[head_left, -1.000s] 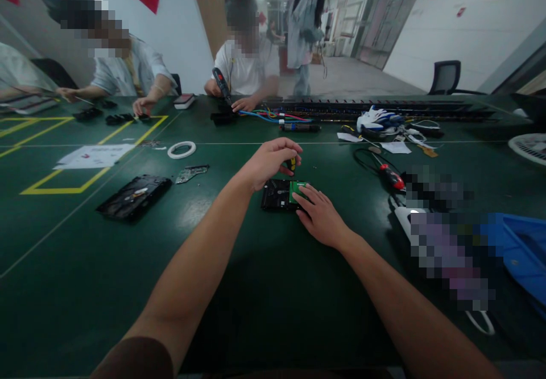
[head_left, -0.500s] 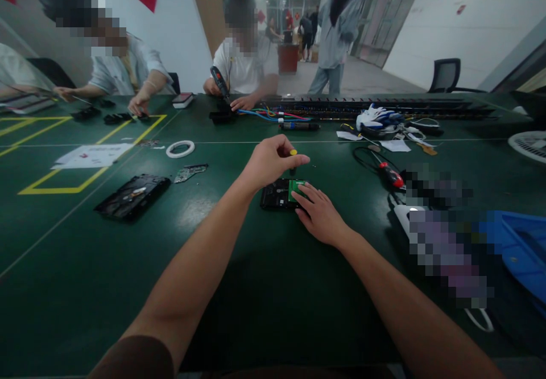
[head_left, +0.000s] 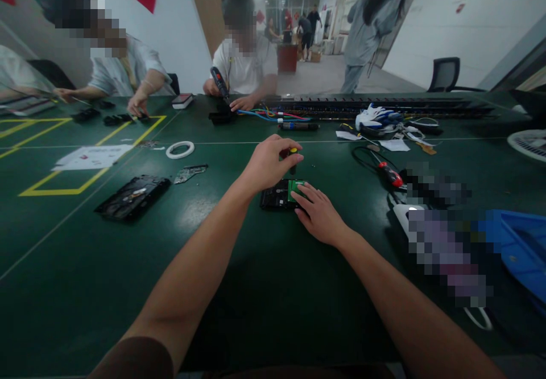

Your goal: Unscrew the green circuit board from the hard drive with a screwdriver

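My left hand (head_left: 273, 164) is closed around a small screwdriver (head_left: 293, 150) with a yellow top, held upright above a black plastic case (head_left: 276, 195). The screwdriver's tip is too small to make out. A green circuit board (head_left: 295, 187) lies in the right part of the case. Over that end rests my right hand (head_left: 321, 215), its fingertips on the board and its thumb at the near edge, holding the case against the table. The hand hides the case's right end.
To the left lie another black case (head_left: 133, 197), a loose circuit board (head_left: 190, 173), a white tape roll (head_left: 180, 149) and papers (head_left: 91, 157). At right are a red-black screwdriver (head_left: 390, 174), gloves (head_left: 379, 117) and a blue bin (head_left: 518, 248). Co-workers sit across the green table (head_left: 239, 310).
The fingers of my left hand have curled in and turned about the screwdriver's yellow top. My right hand and the case stay put. A person in the background has moved to the right.
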The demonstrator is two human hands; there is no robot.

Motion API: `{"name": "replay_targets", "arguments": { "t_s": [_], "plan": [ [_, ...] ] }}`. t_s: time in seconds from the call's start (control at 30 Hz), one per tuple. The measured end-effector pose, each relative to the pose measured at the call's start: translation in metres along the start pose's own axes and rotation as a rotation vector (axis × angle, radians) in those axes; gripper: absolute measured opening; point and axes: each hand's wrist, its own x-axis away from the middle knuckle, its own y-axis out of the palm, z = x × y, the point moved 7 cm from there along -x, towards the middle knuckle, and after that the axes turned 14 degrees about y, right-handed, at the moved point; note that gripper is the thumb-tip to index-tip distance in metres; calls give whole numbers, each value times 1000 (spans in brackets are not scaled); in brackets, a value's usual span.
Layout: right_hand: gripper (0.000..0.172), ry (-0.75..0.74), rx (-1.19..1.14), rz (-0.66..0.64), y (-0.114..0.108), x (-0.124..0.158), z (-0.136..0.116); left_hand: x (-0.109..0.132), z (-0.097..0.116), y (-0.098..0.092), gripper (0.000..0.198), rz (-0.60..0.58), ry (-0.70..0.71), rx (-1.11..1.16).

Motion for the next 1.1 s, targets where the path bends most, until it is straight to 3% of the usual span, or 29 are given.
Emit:
{"name": "replay_targets", "arguments": {
  "t_s": [0.37,0.6,0.8,1.1],
  "plan": [
    [50,-2,2,-11,1,0,1,0,-1,1,39,-76,54,50],
    [49,-4,6,-7,2,0,1,0,2,-1,22,-38,48,-22],
    [50,-4,2,-11,3,-1,2,-1,5,-4,31,7,-3,-161],
    [50,-12,13,-15,5,-1,2,1,10,-1,23,-98,79,-180]
  ]
}}
